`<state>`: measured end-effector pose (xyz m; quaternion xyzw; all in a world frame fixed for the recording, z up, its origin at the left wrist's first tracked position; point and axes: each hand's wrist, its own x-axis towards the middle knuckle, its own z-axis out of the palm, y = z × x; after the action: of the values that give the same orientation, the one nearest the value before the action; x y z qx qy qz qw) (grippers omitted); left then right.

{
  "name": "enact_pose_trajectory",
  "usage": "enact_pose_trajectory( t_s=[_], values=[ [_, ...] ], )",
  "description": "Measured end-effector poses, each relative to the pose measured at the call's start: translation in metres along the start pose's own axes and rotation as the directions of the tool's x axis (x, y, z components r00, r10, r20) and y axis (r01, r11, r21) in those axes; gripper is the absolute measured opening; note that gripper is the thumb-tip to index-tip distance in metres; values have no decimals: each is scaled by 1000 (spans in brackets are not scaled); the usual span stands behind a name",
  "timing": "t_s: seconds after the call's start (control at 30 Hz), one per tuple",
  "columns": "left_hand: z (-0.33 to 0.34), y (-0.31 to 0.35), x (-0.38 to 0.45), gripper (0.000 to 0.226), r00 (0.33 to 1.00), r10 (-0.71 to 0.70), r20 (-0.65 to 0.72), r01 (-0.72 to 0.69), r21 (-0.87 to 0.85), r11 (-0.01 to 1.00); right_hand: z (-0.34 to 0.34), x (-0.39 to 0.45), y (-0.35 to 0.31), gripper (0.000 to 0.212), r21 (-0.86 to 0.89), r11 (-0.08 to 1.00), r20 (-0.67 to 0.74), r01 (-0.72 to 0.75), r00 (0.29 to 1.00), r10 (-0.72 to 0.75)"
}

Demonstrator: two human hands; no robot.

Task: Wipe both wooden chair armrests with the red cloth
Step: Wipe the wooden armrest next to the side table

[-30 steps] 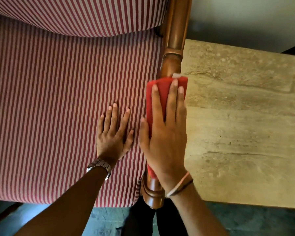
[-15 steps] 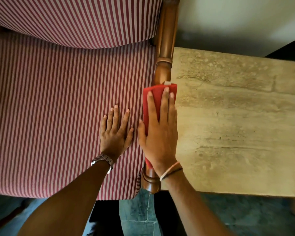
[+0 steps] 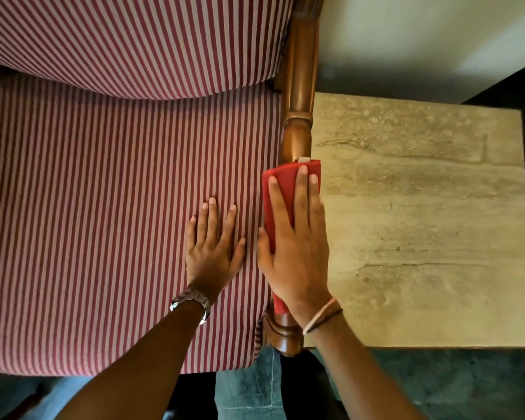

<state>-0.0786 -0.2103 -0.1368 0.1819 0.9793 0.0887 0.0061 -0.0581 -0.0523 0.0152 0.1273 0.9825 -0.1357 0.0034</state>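
The red cloth (image 3: 281, 189) lies folded along the right wooden armrest (image 3: 299, 86) of the chair. My right hand (image 3: 297, 247) presses flat on the cloth, fingers stretched toward the chair's back. My left hand (image 3: 212, 250) rests flat with spread fingers on the striped seat cushion (image 3: 103, 222), just left of the armrest. The armrest's front knob (image 3: 284, 334) shows below my right wrist. The chair's left armrest is out of view.
A square stone-topped side table (image 3: 422, 222) stands tight against the right side of the armrest. The striped backrest (image 3: 134, 40) fills the top left. A pale wall (image 3: 422, 31) is behind the table, and a dark tiled floor (image 3: 249, 389) lies below.
The view has shifted, so more of the chair's back and the table show. My right hand stays pressed on the cloth at about the same stretch of armrest. My left hand has not moved.
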Motion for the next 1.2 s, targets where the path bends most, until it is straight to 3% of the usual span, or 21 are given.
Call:
enact_pose_trajectory(
  t_s=[0.17,0.4,0.63,0.83,0.87,0.93,1.0,1.07,1.13,1.2],
  values=[
    [2,-1,1,69,1000,5,-18,-5,9,1000,-7,70,-1,77,-9,1000,-10,-24,1000,24],
    [-1,0,1,68,1000,-1,-7,1,7,1000,2,11,-1,81,-37,999,-23,-5,1000,4],
    [0,-2,0,68,999,11,-31,-12,-28,1000,-6,88,3,77,-24,1000,-22,-13,1000,12],
    [-7,0,0,68,999,26,21,-25,-58,998,-3,10,-4,75,-5,1000,20,-22,1000,22],
    [-11,-1,2,68,999,29,25,-27,-64,998,-5,4,-4,73,44,999,50,-24,998,21],
    [-27,1,12,64,999,-8,52,12,-74,997,-16,9,-3,62,311,946,67,-90,995,73],
    [-50,6,28,56,992,-89,89,105,-194,975,-28,24,5,45,583,801,-49,-137,978,203],
    [-79,13,40,56,969,-139,206,228,-516,826,-42,45,17,41,701,677,-78,-225,919,386],
    [-107,21,47,54,887,-78,456,439,-776,453,-49,62,30,48,746,550,87,-375,874,477],
    [-128,34,45,49,711,139,689,678,-724,124,-49,68,36,43,759,491,196,-428,869,454]
  ],
)
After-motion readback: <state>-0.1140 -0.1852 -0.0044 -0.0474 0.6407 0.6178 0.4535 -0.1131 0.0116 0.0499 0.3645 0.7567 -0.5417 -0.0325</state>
